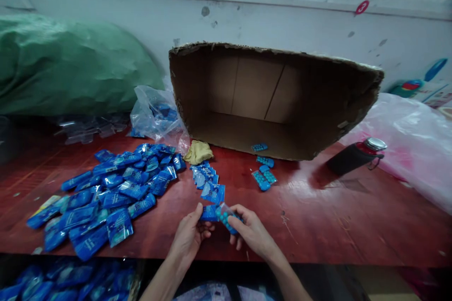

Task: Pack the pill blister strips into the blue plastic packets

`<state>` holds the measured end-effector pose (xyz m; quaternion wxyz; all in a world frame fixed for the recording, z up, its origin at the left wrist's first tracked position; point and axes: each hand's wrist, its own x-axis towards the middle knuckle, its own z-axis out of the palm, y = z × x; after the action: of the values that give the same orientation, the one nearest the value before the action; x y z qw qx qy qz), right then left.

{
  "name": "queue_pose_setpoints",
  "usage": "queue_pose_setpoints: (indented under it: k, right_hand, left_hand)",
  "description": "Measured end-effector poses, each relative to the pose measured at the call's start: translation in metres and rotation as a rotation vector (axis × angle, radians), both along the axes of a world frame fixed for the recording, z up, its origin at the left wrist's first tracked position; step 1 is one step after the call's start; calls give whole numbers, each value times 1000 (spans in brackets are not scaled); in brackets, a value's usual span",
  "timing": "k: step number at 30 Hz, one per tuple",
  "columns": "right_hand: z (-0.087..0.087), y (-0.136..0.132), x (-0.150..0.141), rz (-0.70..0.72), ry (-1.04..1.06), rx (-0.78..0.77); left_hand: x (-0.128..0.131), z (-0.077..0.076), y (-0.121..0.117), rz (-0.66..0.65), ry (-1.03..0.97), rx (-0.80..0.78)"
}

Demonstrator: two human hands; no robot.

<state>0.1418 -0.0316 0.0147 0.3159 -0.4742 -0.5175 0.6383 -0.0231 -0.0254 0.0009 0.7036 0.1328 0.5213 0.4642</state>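
Note:
Between thumb and fingers, my left hand holds a blue printed card over the table's front edge. My right hand grips a clear pack of turquoise beads, tilted, its upper left end touching or overlapping the card. Just beyond them, a fanned row of blue cards lies on the red table. Several similar bead packs lie farther right, one of them on the box's lower flap. To the left spreads a large heap of filled blue packets.
An open cardboard box lies on its side at the back. A yellow cloth and a clear plastic bag are left of it. A dark bottle stands right. More blue packets fill a container below the table edge.

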Motion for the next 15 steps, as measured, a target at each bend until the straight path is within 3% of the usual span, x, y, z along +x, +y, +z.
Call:
queue_pose_setpoints:
  k: [4,10,15]
  right_hand:
    - [8,-1,3,-6,-85,80]
    - [29,-2,7,7,-266,373]
    - [33,-2,6,17,-272,371]
  left_hand:
    - [-2,3,1,-18,8,45]
    - [-3,8,4,-33,59,112]
    - [-6,8,6,32,150,205]
